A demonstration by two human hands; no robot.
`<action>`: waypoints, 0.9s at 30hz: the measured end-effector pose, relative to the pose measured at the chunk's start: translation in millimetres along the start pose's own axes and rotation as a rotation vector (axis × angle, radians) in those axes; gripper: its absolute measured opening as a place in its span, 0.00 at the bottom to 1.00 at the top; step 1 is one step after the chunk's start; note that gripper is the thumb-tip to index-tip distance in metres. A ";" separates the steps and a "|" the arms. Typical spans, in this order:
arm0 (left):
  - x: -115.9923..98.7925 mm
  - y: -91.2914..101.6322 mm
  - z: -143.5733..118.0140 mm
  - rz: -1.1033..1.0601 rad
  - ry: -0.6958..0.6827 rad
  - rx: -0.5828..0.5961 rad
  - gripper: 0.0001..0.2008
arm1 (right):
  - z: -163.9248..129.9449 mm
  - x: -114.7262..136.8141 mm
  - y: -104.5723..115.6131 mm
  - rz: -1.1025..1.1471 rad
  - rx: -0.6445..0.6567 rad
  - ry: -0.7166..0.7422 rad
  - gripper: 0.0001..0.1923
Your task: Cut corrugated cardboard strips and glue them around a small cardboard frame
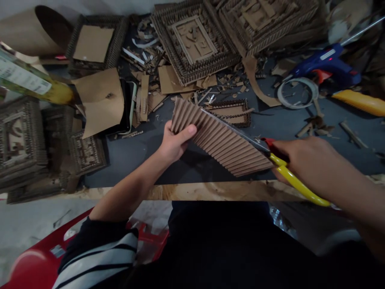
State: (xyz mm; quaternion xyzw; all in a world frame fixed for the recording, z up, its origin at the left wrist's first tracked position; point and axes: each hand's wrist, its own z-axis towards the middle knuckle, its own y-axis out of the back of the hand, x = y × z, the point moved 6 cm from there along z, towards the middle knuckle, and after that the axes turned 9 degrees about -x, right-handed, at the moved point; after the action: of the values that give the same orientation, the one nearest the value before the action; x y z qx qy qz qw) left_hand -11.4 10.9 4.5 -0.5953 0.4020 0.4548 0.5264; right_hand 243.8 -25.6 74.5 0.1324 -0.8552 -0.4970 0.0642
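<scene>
A piece of corrugated cardboard point(222, 140), its ridges showing, is held above the front of the dark tabletop. My left hand point(177, 140) pinches its left end, thumb on top and fingers underneath. My right hand point(309, 164) grips scissors point(291, 182) with yellow and red handles. Their blades run along the upper long edge of the cardboard, pointing up and left; how far apart the blades stand is hard to make out. Behind the cardboard lies a small rectangular cardboard frame point(233, 112), partly covered by it.
Layered cardboard frames point(195, 40) stand at the back, with more stacked at left point(24, 140). A blue glue gun point(326, 64), a tape roll point(297, 93) and a yellow-handled tool point(361, 100) lie at right. A bottle point(33, 76) leans in from the left. Cardboard scraps litter the table.
</scene>
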 end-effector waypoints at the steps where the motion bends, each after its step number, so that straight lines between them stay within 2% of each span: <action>1: -2.5 -0.4 1.3 -0.003 -0.012 0.006 0.26 | -1.7 -2.4 0.4 0.023 -0.006 -0.006 0.05; 6: -6.4 -6.6 -0.8 0.050 -0.051 0.020 0.22 | -4.1 -2.4 4.6 0.081 -0.014 -0.040 0.09; 10: -6.1 -6.7 -3.5 0.063 -0.071 -0.002 0.22 | 3.0 6.5 6.4 -0.007 0.030 -0.024 0.06; 14: -7.1 -6.3 -2.9 0.060 -0.093 0.024 0.20 | 4.9 5.8 12.1 -0.078 -0.016 -0.038 0.04; 18: -5.5 -6.4 -2.5 0.071 -0.072 0.040 0.21 | 2.0 1.8 14.3 -0.064 -0.049 -0.044 0.02; 27: -3.9 -8.4 -2.1 0.080 -0.027 0.043 0.24 | 4.6 2.4 10.1 -0.027 -0.086 -0.006 0.03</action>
State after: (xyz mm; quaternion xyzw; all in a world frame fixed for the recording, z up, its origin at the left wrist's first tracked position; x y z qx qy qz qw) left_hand -4.1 9.8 10.6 -0.5611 0.4278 0.4749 0.5260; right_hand 238.8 -17.7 80.9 0.1395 -0.8313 -0.5347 0.0605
